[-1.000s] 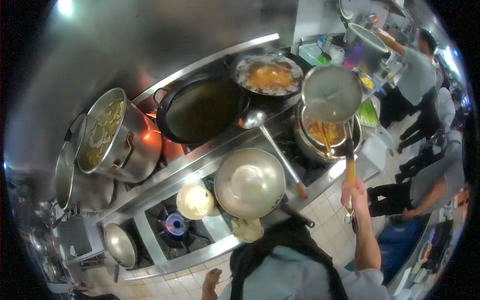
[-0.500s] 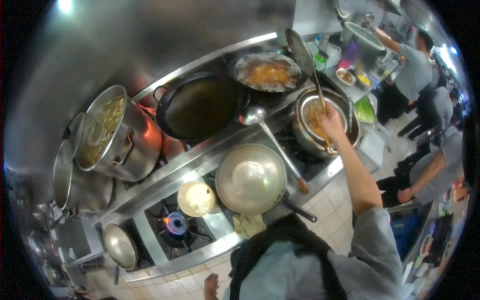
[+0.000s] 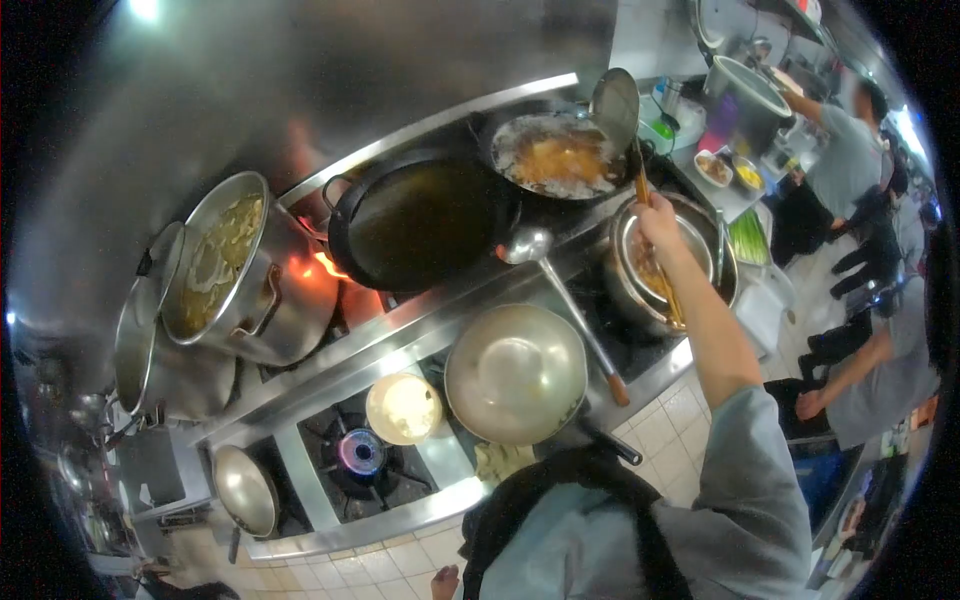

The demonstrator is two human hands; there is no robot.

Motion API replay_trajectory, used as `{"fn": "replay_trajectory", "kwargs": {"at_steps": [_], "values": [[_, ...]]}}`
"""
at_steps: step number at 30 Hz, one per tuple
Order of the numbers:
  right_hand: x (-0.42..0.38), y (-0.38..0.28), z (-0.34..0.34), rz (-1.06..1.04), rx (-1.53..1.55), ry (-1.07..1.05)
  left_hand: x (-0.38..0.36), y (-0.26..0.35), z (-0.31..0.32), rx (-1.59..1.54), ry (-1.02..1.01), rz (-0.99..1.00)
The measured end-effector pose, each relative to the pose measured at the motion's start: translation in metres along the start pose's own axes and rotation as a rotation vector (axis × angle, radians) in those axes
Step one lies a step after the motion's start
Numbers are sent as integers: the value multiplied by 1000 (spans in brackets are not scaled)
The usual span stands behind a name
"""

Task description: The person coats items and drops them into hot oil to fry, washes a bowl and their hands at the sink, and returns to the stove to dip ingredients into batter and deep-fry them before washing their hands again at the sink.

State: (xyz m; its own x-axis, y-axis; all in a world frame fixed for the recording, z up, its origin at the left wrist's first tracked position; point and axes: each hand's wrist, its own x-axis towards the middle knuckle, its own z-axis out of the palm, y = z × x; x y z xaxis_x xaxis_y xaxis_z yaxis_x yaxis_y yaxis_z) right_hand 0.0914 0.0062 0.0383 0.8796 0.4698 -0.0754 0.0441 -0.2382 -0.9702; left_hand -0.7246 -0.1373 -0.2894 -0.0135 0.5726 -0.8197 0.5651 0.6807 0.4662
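Note:
My right hand (image 3: 655, 222) is closed round the wooden handle of a long skimmer (image 3: 614, 105). Its round, perforated head is tilted at the right rim of a wok of bubbling oil (image 3: 548, 160), where orange-brown food is frying. Under my right hand and forearm stands a metal pot (image 3: 727, 290) with a steel bowl set in it; brownish food partly shows inside. At the bottom edge, my left hand (image 3: 445, 582) hangs low by my body, away from the stove. It is small and partly cut off, so its grip cannot be made out.
Nearby are a dark wok of oil (image 3: 420, 220), a ladle (image 3: 575, 305), a steel wok (image 3: 515, 375), a cream-coloured container (image 3: 403, 408) and a lit burner (image 3: 361, 452). Large pots (image 3: 300, 330) stand left. Co-workers (image 3: 845, 150) are at the right, beyond a counter with small bowls (image 3: 713, 168).
The skimmer's head has come down from upright behind the frying wok to its right rim, and my right hand has shifted slightly up the view. My left hand has dropped lower.

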Motion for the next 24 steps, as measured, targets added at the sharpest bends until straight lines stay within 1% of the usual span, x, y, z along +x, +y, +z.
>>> {"fn": "replay_trajectory", "kwargs": {"at_steps": [2, 4, 6, 9, 10, 12, 15, 19, 21, 22, 24], "values": [[10, -6, 4, 87, 114, -38, 2, 3, 1, 4, 4, 3], [10, -16, 13, 99, 110, -37, 3, 8, 0, 10, 10, 5], [15, -19, 24, 99, 351, -40, 4, 12, 0, 15, 11, 7], [9, -35, 36, 122, 363, -88, 5, 17, -1, 17, 18, 13], [14, -31, 40, 124, 362, -90, 5, 19, -1, 20, 20, 14], [26, -21, 50, 134, 517, -133, 6, 21, -2, 20, 23, 17], [33, -18, 58, 169, 555, -191, 3, 22, -2, 25, 28, 22], [24, -24, 72, 148, 605, -193, 2, 21, 1, 24, 35, 28], [21, -21, 76, 226, 637, -226, 0, 20, 3, 27, 36, 33], [19, -19, 77, 227, 638, -228, 0, 19, 3, 32, 35, 38], [10, -14, 78, 233, 612, -297, -2, 18, 4, 37, 36, 47]]}}
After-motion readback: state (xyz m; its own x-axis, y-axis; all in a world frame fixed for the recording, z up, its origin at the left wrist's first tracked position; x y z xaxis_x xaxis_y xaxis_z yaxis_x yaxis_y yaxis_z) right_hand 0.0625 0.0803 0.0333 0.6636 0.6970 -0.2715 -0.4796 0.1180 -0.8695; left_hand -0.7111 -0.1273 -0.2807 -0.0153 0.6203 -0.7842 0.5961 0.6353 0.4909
